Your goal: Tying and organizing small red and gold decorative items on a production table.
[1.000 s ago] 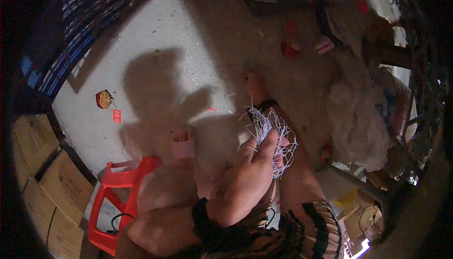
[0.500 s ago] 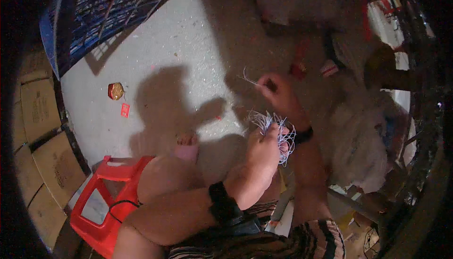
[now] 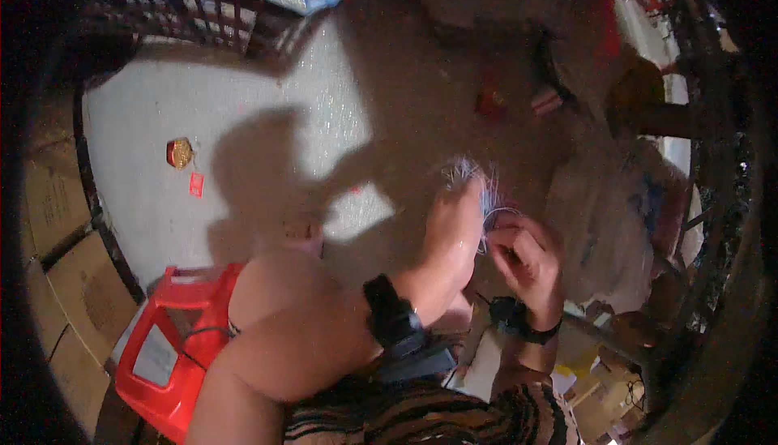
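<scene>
A bundle of thin, pale lilac strings (image 3: 464, 173) is gripped in the closed fist of my left hand (image 3: 450, 222). Loose ends spray out above the fist, and loops hang from its right side. Close beside those loops is my right hand (image 3: 528, 260), its fingers curled and pinching at one of the strands. Motion blurs the fingertips, so the exact strand is hard to make out. Both wrists wear dark bands.
At lower left is a red plastic stool (image 3: 154, 396), with cardboard boxes (image 3: 85, 287) behind it. A dark plastic crate (image 3: 203, 19) stands at upper left. A round gold-and-red item (image 3: 180, 153) and a red card (image 3: 197, 185) lie on the pale floor. Pale sacking (image 3: 604, 234) lies right.
My right hand has come down and back from above the bundle to its right side. The bundle has tilted and risen slightly with my left hand. The whole view has shifted, showing more of the crate.
</scene>
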`<action>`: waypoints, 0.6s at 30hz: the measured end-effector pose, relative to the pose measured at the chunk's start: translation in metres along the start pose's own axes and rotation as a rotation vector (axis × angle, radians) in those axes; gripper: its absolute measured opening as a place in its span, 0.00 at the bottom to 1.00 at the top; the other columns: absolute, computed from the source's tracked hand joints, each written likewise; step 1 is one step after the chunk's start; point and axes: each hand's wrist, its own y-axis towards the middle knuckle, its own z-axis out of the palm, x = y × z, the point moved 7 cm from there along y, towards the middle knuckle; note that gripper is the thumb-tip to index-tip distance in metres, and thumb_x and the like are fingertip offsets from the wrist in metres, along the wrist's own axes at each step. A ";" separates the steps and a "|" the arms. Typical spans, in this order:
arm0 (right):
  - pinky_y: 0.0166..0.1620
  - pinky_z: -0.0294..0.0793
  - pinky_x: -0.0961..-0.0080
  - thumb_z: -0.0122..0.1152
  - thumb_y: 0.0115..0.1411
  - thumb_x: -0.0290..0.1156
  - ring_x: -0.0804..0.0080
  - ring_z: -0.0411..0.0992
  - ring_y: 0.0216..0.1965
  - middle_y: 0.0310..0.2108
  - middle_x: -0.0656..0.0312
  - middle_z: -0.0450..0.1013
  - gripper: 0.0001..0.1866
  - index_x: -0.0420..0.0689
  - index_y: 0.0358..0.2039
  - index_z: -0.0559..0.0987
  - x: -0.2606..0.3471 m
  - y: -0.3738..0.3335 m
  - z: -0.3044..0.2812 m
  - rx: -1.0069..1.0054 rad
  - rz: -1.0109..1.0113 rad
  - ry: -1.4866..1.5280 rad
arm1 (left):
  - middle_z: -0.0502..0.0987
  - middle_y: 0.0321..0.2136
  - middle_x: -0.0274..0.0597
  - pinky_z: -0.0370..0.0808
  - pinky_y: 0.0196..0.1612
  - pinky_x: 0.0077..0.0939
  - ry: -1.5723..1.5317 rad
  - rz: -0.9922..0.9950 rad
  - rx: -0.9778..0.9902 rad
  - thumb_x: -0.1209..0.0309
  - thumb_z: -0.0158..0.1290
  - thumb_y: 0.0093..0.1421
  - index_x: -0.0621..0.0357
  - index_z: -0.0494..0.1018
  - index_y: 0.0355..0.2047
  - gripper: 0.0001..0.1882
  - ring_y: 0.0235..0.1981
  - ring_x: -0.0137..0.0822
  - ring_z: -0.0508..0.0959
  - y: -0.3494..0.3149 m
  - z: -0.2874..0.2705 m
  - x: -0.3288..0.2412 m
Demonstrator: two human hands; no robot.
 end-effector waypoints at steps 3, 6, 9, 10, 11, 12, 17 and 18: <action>0.30 0.71 0.76 0.62 0.42 0.16 0.69 0.72 0.28 0.32 0.56 0.73 0.11 0.40 0.29 0.75 -0.008 -0.016 0.008 -0.005 0.011 -0.189 | 0.72 0.23 0.38 0.68 0.27 0.28 -0.029 -0.025 -0.031 0.57 0.43 0.61 0.64 0.70 0.27 0.20 0.23 0.31 0.71 0.001 0.001 0.001; 0.34 0.71 0.78 0.63 0.44 0.16 0.75 0.71 0.32 0.34 0.60 0.73 0.11 0.40 0.30 0.77 -0.041 -0.040 0.017 -0.116 0.296 0.361 | 0.65 0.17 0.33 0.61 0.19 0.24 0.021 0.038 -0.053 0.57 0.40 0.64 0.58 0.66 0.25 0.18 0.16 0.27 0.63 0.001 -0.004 -0.011; 0.37 0.70 0.78 0.62 0.51 0.29 0.77 0.69 0.34 0.33 0.64 0.73 0.11 0.44 0.36 0.77 -0.157 -0.068 0.060 -0.324 0.853 0.444 | 0.59 0.14 0.30 0.58 0.20 0.20 -0.029 0.384 0.169 0.61 0.42 0.64 0.51 0.62 0.21 0.14 0.16 0.26 0.59 -0.028 -0.012 -0.071; 0.38 0.70 0.77 0.61 0.52 0.31 0.76 0.70 0.35 0.33 0.63 0.73 0.12 0.44 0.38 0.77 -0.186 -0.060 0.062 -0.289 0.737 0.302 | 0.59 0.15 0.30 0.59 0.22 0.20 -0.016 0.433 0.241 0.63 0.41 0.64 0.51 0.62 0.22 0.13 0.17 0.27 0.59 -0.031 -0.013 -0.091; 0.38 0.70 0.76 0.61 0.52 0.32 0.75 0.70 0.35 0.32 0.63 0.73 0.14 0.44 0.40 0.76 -0.227 -0.060 0.077 -0.245 0.631 0.166 | 0.59 0.17 0.31 0.59 0.24 0.20 -0.001 0.480 0.310 0.66 0.40 0.63 0.52 0.62 0.23 0.11 0.19 0.27 0.60 -0.023 -0.022 -0.106; 0.40 0.70 0.76 0.61 0.52 0.31 0.74 0.70 0.36 0.33 0.62 0.73 0.15 0.44 0.41 0.76 -0.301 -0.069 0.102 -0.193 0.599 0.125 | 0.59 0.19 0.32 0.62 0.26 0.20 -0.158 0.512 0.587 0.69 0.37 0.64 0.53 0.61 0.23 0.11 0.21 0.28 0.61 -0.027 -0.022 -0.128; 0.46 0.68 0.69 0.60 0.51 0.31 0.64 0.70 0.41 0.39 0.56 0.72 0.16 0.43 0.42 0.75 -0.337 -0.068 0.161 -0.087 0.617 0.183 | 0.70 0.36 0.45 0.69 0.43 0.29 -0.118 0.447 0.299 0.71 0.38 0.64 0.63 0.65 0.40 0.10 0.37 0.37 0.70 -0.051 -0.061 -0.132; 0.48 0.67 0.66 0.60 0.51 0.32 0.61 0.69 0.44 0.41 0.53 0.71 0.17 0.43 0.43 0.74 -0.376 -0.084 0.147 -0.159 0.516 -0.105 | 0.70 0.36 0.45 0.69 0.43 0.29 -0.138 0.412 0.340 0.71 0.38 0.64 0.63 0.65 0.40 0.10 0.37 0.37 0.70 -0.052 -0.063 -0.126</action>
